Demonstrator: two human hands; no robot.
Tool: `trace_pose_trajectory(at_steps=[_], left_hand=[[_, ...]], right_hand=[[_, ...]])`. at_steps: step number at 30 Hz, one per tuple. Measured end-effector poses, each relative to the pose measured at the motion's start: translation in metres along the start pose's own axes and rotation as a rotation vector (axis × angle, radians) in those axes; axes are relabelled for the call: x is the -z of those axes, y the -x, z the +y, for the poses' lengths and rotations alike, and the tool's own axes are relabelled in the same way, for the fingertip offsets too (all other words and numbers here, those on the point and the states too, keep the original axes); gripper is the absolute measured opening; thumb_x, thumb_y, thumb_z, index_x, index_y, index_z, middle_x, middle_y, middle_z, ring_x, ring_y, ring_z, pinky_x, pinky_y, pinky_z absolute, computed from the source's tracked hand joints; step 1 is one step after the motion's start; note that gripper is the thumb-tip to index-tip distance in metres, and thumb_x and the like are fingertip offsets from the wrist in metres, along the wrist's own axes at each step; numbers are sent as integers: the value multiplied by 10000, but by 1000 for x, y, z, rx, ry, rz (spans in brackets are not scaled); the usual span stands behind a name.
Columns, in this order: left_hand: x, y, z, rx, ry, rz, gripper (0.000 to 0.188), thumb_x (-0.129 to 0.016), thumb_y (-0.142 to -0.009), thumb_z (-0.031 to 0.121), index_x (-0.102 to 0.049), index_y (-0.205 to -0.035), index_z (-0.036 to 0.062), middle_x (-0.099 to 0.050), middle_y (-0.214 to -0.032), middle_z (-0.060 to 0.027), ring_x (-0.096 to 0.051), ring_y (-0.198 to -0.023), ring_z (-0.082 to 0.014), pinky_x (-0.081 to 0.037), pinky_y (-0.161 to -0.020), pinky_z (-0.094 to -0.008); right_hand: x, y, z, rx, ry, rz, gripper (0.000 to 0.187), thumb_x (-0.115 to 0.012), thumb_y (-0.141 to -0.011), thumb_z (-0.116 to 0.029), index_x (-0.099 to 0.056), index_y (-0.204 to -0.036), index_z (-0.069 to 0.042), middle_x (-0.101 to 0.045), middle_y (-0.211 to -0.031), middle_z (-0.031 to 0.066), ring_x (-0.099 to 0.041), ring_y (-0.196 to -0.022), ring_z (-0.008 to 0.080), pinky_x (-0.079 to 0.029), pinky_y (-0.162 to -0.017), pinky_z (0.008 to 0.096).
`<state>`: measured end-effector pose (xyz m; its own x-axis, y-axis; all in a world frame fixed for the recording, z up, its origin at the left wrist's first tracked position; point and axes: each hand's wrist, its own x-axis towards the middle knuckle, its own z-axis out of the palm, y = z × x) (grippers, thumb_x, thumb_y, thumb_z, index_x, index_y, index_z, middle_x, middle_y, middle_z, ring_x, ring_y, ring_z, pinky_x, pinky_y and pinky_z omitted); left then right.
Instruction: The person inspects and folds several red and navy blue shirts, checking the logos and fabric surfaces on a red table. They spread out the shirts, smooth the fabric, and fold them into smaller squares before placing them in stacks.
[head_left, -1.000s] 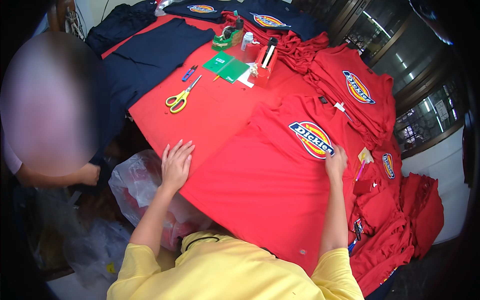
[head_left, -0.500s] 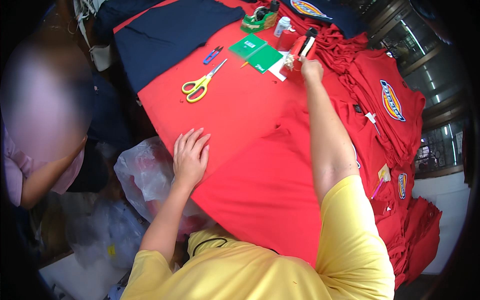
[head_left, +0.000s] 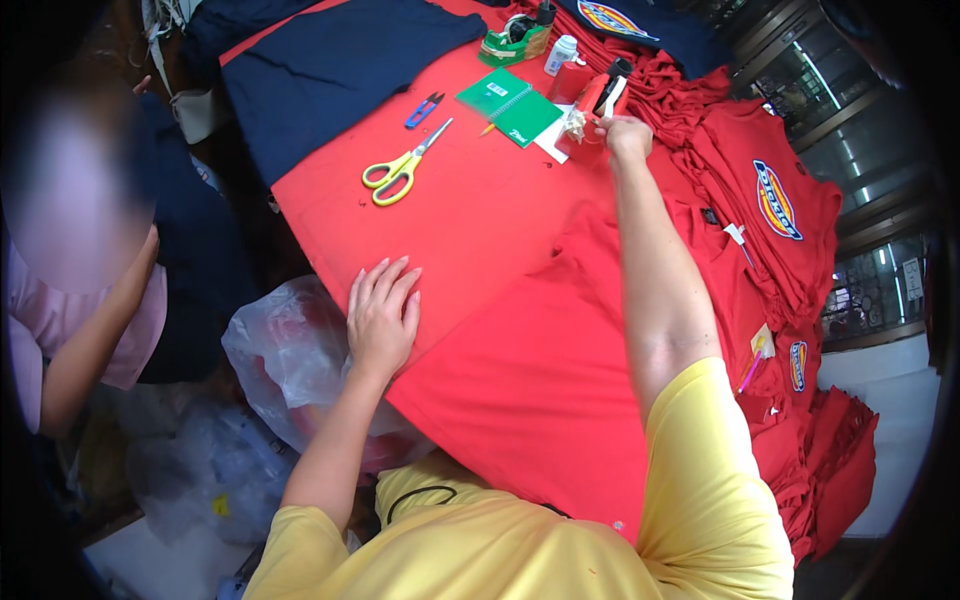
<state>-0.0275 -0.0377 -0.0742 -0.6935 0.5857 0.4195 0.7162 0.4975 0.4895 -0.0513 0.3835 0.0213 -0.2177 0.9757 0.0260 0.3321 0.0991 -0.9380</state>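
Observation:
My left hand lies flat on the red tabletop near its left edge, fingers spread and holding nothing. My right arm reaches to the far right, where my right hand is closed at the near end of a red tape dispenser. What its fingers pinch is too small to make out. Red cloth lies spread under my right arm. Between my hands and the far side lie yellow-handled scissors, blue thread snips and an open green notebook.
A green tape dispenser and a white bottle stand at the back. Dark blue cloth covers the far left. Red shirts are heaped along the right. A plastic bag hangs by the left edge; another person is beyond it.
My right hand has shifted slightly at the red dispenser, its fingers still closed. My left hand stays flat in place. At the left, the other person has moved a little, and the view has shifted slightly.

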Motion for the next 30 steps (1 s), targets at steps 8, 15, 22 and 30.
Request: trace_pose_trajectory(at_steps=[8,15,22,30], left_hand=[[1,-4,4,-15,17,-8,291,-615,-857,162,-651,-1140,101,-592,-1258,-61,-492,-1234,-268,-337,-1088,-470],[3,1,0,7,10,1,292,-614,-856,160,-648,-1139,100,-588,-1264,-65,-489,-1237,-267,-334,-1091,-468],[-1,1,4,-14,-5,-6,298,-603,-866,171,-644,-1152,101,-580,-1281,-59,-479,-1253,-263,-311,-1107,-459],[17,2,13,-221,-94,-335,883,-705,-659,656,-517,-1346,135,-408,-1454,-75,-291,-1395,-273,-119,-1160,-551]], right_hand=[[8,-21,39,-7,355,64,191,-696,-801,-122,-651,-938,3,-697,-976,188,-683,-919,290,-525,-786,382],[60,102,18,603,519,-757,194,-661,-860,-132,-537,-972,-34,-602,-842,42,-598,-802,161,-498,-737,312],[67,260,24,761,817,-1498,136,-516,-832,-10,-511,-966,10,-650,-806,206,-632,-872,388,-484,-740,463],[56,253,36,926,1009,-1119,421,-745,-753,-278,-564,-1027,-15,-658,-931,170,-641,-975,303,-467,-779,417]])
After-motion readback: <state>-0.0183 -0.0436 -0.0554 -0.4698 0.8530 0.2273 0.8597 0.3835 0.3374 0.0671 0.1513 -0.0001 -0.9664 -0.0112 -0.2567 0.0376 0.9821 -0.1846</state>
